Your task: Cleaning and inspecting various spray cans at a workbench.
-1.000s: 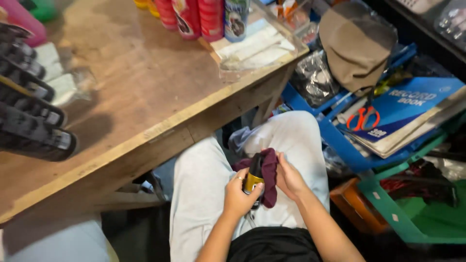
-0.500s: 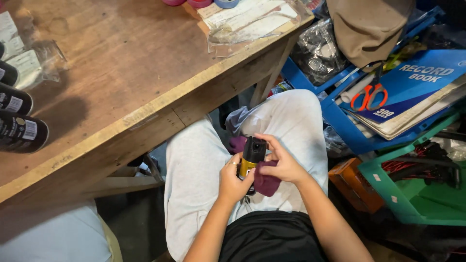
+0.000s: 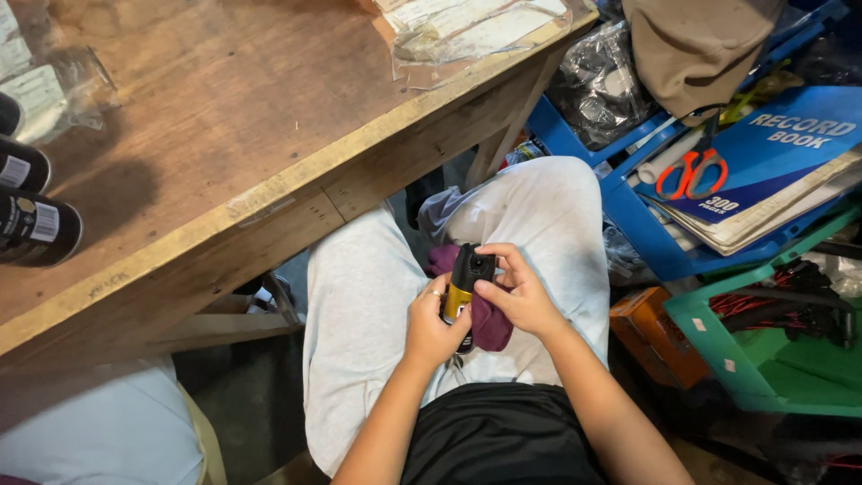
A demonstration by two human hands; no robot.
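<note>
Down in the lap, below the edge of the wooden worktop (image 3: 269, 135), both hands meet on one small thing. The left hand (image 3: 434, 328) is curled shut around the lower body of a small black and yellow bottle (image 3: 464, 286), thumb and fingers wrapped round it so it stands nearly upright over the thighs. The right hand (image 3: 516, 295) comes in from the other side, fingers pinched on the bottle's black upper part, the thumb pressing at its side. That is a steadying grip below and a working grip above, which looks suited to handling the top while the body is kept from turning.

Under and behind the bottle sits a dark purple cloth (image 3: 489, 321), bunched between the right palm and the light grey trousers (image 3: 359, 305); it seems placed to cushion or catch against the lap, though whether the right hand grips it too is hard to tell from here.

The bottle itself is slim, with a black cap or nozzle end above and a yellow band lower down, mostly hidden by fingers.

Around this: black cans (image 3: 31, 224) lie on their sides at the worktop's left edge, a clear plastic bag of papers (image 3: 467, 27) at its far corner. To the right, red-handled scissors (image 3: 690, 175) rest on a blue book (image 3: 781, 153) in a blue crate (image 3: 575, 135), beside a green bin (image 3: 763, 359).
</note>
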